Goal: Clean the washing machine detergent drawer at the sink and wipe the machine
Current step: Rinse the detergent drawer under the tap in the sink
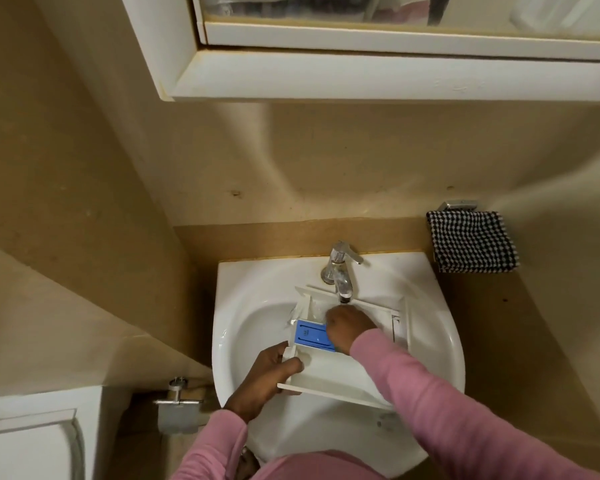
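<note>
**White plastic drawer under the tap: the washing step in hand**

White plastic detergent drawer [340, 375] lying across the bowl of the sink [229, 341], its far end directly beneath the spout of the chrome tap [342, 275] and its broad front panel toward me. A blue insert [310, 336] sits in the left-hand compartment.

My left hand [274, 375] grips the near-left corner of the drawer, thumb on top of the wall and fingers curled round the outside, steadying it. My right hand [349, 323] reaches into the far compartment just under the spout, beside the blue insert, knuckles up and fingers bent downward. Whether it holds a cloth or brush, or rubs with bare fingertips, I cannot tell, since the fingers are hidden beneath the hand. Glints at the drawer's left wall suggest running water, though the stream itself is not clear.

I judge this to be the scrubbing and rinsing of the drawer, an early part of the task; the machine is not in view and its wiping is not yet begun.

The next move, as I read it, calls for a firm left-hand hold while the right works each compartment in turn, the blue insert being lifted or rubbed around so residue beneath it is reached. A checked towel [471, 242] hangs on the wall to the right of the sink, near enough for drying.
</note>
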